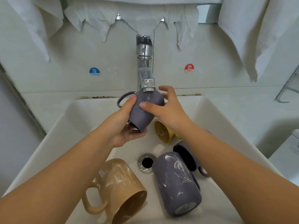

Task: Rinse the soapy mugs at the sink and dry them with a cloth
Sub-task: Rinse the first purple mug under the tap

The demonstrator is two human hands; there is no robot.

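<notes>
Purple mug (142, 109) sits tilted under the tap (146, 83) at twelve o'clock of the sink (77, 113). Your left hand (124, 126) grips its rim end; your right hand (168, 107) rubs its side with loose fingers. Soapy tan mug (119, 188) lies at seven o'clock.

Bare forearms, sleeveless as far as visible

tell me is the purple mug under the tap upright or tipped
Tipped. The purple mug lies slanted in the left hand, base up by the tap, mouth pointing down toward the person, handle out left.
</notes>
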